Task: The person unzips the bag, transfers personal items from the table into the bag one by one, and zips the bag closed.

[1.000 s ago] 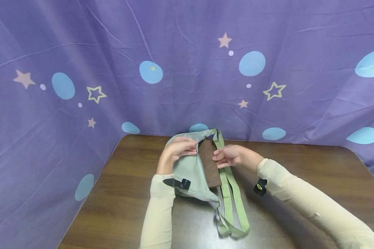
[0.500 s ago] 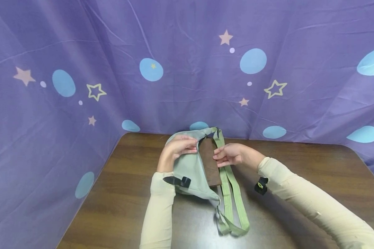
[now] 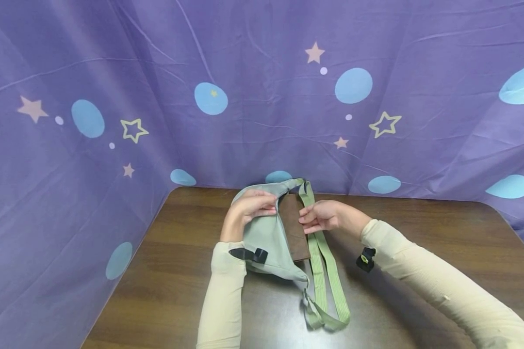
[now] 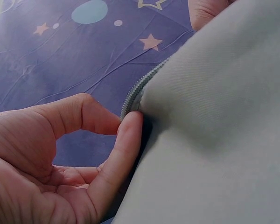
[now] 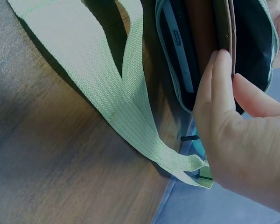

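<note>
A pale green waist bag (image 3: pixel 264 242) stands on the table with its zipped mouth open. My left hand (image 3: pixel 251 208) pinches the near edge of that mouth; the left wrist view shows thumb and finger on the zipper (image 4: pixel 135 91). My right hand (image 3: pixel 327 216) pinches a brown wallet (image 3: pixel 293 232) between thumb and fingers. In the right wrist view the wallet's folded edge (image 5: pixel 232 35) sits within the dark-lined mouth, its lower part hidden inside. Beside it in the bag stands a slim light-blue-edged thing like a phone (image 5: pixel 178 49).
The bag's green webbing strap (image 3: pixel 330 278) trails over the wooden table (image 3: pixel 170 281) to the right and front of the bag. A purple curtain (image 3: pixel 262 116) with stars and blue ovals hangs behind the table and along its left side. Both wrists wear black straps.
The head view has shifted very slightly. Both hands, the wallet and the bag keep practically the same positions, with the same grips.
</note>
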The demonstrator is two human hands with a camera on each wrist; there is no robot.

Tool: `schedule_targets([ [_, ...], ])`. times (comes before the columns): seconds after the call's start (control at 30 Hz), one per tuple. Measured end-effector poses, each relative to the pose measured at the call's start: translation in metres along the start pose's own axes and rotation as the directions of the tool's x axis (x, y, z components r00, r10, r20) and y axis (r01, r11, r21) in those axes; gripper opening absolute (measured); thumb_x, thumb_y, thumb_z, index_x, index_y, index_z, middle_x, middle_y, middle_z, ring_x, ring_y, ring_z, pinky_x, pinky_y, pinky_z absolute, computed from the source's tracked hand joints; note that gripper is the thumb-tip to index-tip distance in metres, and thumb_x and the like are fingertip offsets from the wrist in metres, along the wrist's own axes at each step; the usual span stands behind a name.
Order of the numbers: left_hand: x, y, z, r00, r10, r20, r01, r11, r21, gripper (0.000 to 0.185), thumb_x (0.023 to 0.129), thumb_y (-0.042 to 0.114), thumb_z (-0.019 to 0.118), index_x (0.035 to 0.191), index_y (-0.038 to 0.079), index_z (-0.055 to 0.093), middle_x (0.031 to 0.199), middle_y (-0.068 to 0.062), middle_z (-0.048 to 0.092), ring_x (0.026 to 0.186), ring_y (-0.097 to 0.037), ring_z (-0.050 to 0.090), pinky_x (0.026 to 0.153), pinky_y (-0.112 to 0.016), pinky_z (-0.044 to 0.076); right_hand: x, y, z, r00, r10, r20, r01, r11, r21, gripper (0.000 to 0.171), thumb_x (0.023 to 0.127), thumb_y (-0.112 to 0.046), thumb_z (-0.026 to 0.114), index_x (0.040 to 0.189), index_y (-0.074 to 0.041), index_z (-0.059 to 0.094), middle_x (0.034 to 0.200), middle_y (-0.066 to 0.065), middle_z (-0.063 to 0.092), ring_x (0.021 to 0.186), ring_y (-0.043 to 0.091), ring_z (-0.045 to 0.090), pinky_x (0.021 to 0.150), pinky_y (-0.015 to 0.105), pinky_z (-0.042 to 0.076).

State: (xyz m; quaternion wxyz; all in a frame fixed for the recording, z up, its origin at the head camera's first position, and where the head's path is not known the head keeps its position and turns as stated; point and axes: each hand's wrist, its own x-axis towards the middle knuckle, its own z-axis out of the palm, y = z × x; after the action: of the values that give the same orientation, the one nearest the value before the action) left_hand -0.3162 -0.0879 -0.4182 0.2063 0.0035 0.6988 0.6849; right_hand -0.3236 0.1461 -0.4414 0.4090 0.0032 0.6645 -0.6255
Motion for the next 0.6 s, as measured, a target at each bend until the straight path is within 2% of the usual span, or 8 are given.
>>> schedule_targets([
  [0.13,0.0002,0.0000,-0.0004,1.000,0.002,-0.003,-0.002,1.000,-0.005,0.029,0.098,-0.002,0.055,0.123,-0.018,0.057,0.076,0.000,0.063,0.067,-0.008,0.064,0.074,-0.019,0.064,0.0009,-0.0011,0.0008,1.000,0.002,-0.006,-0.002,1.000,0.003,0.021,0.102,0.008,0.045,0.122,0.000,0.049,0.086,-0.001,0.061,0.076,0.012,0.061,0.077,0.022,0.064],
  [0.6,-0.0002,-0.0015,0.0000,1.000,0.004,-0.002,-0.004,1.000,-0.004,0.026,0.098,-0.002,0.054,0.119,-0.016,0.058,0.075,0.000,0.062,0.067,-0.008,0.064,0.074,-0.018,0.064,0.0017,-0.0056,0.0069,0.999,-0.026,-0.045,0.026,1.000,0.002,0.021,0.101,0.009,0.048,0.120,0.001,0.050,0.081,-0.002,0.063,0.073,0.010,0.062,0.074,0.022,0.063],
])
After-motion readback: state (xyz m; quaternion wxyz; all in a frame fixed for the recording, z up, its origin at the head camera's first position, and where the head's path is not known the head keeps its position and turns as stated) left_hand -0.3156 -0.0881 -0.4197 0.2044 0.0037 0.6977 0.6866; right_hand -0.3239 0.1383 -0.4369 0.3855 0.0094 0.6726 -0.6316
